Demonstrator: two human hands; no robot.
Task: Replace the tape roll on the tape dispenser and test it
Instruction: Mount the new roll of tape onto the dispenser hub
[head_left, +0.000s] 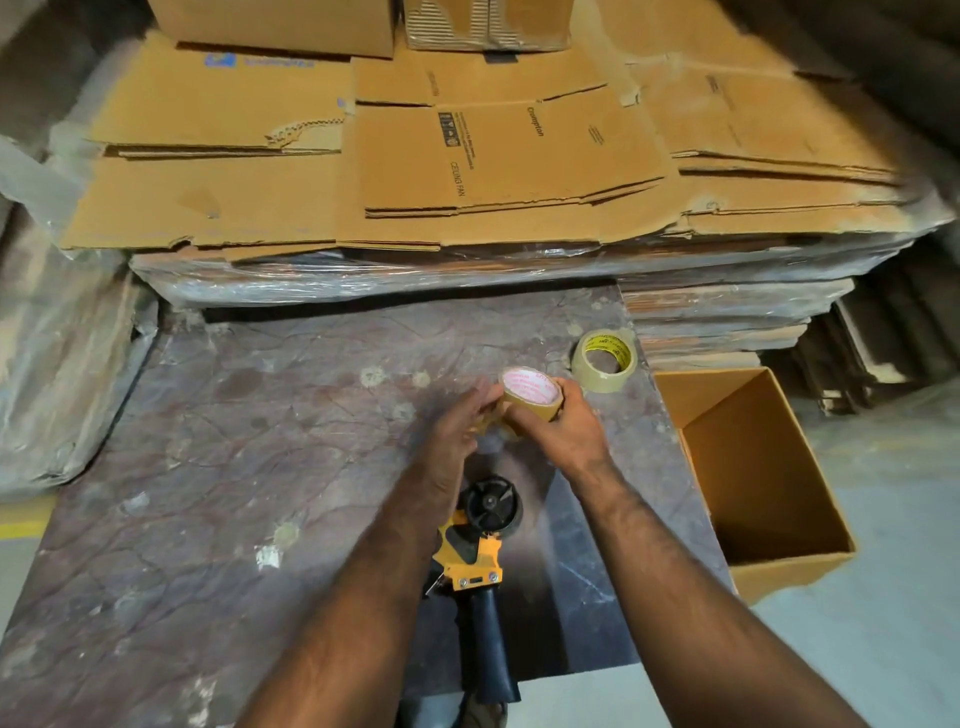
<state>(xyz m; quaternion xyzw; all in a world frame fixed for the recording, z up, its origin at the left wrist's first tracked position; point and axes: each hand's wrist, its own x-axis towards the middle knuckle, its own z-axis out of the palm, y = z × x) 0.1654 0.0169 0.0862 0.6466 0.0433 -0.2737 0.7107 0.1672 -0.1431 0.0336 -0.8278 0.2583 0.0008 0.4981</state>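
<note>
Nearest: tape dispenser (480, 551) lies on its side on the counter (218, 441), dark handle twd near edge, yellow body mid, black hub at far end. Hub bare, no roll on it. It sits between the two forearms, partly under the L one.

Just beyond, above counter: both hands on one tape roll (530, 396), brown, core w/ red print on white. Right hand (563, 431) has a closed grip round the roll's right side and underside, fingers wrapped, holding it up w/ core opening tilted toward camera. Left hand (457, 434) at roll's left edge, fingers loosely spread, tips touching the tape surface; can't tell if any tape end is pinched there, that area is blurred.

Farther right on counter: second tape roll (602, 358), paler, yellow-printed core, lying flat near far-right corner, close to held roll but apart.

Right of counter, lower: open cardboard box (763, 467), nothing seen inside.

Far: flattened cartons (467, 156) stacked on plastic-wrapped bundles, one printed "Crompton / CEILING FAN". Plastic-covered bulk at far left.
</note>
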